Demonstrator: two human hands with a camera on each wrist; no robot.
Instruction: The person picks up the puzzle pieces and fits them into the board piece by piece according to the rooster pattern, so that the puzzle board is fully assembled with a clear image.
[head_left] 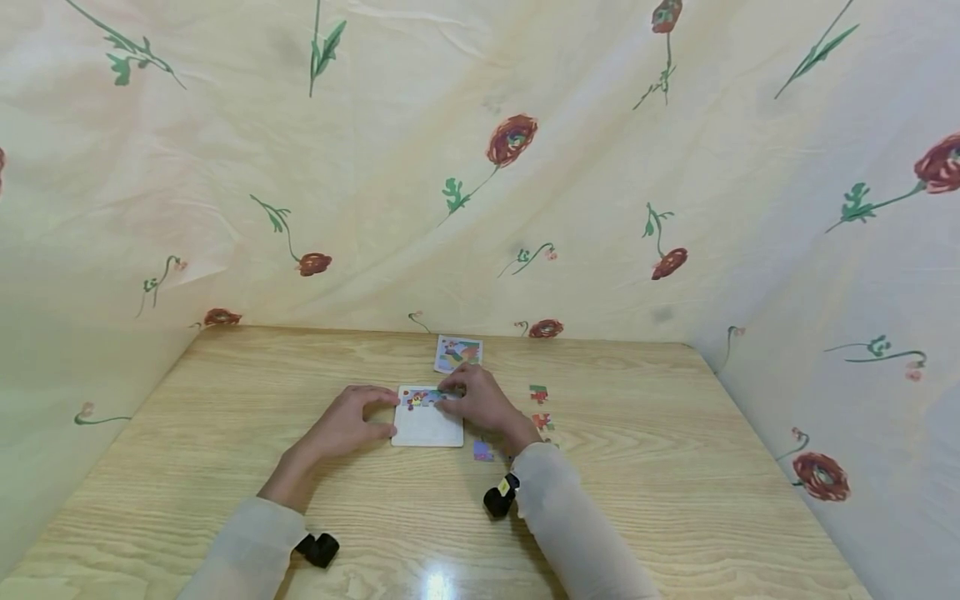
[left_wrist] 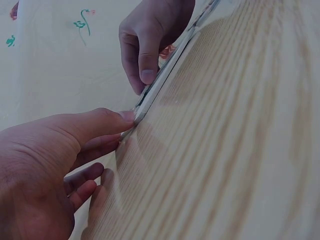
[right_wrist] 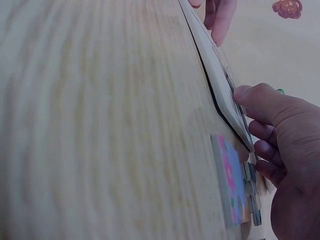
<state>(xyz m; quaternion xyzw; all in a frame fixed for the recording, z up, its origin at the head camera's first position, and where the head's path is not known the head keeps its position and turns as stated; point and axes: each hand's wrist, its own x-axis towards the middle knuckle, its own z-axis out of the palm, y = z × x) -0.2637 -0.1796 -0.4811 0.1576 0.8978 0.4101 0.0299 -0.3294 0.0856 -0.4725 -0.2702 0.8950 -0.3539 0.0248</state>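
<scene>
A pale cloth (head_left: 375,167) printed with red flowers and green stems hangs behind and beside the work; below it spreads a wooden table (head_left: 675,467) with wavy grain; two light sleeves, the left sleeve (head_left: 247,542) and the right sleeve (head_left: 577,525), reach in over the near side. The left hand (head_left: 352,421) rests its thumb and fingertips against the left edge of a white puzzle board (head_left: 427,429), touching it without clasping round it; the right hand (head_left: 480,400) bends over the board's upper right part, thumb and fingers pointing down, and I cannot tell whether it pinches a piece or only presses. The board lies flat on the table between the two hands; colourful fitted pieces (head_left: 415,397) fill part of its upper strip, while the lower part shows bare white. A picture card (head_left: 450,354) lies just beyond the board; a black device (head_left: 322,548) sits by the left sleeve, and a second black device (head_left: 497,502) by the right; smallest are the loose pieces (head_left: 538,393), scattered right of the board, some partly hidden by the right forearm.
</scene>
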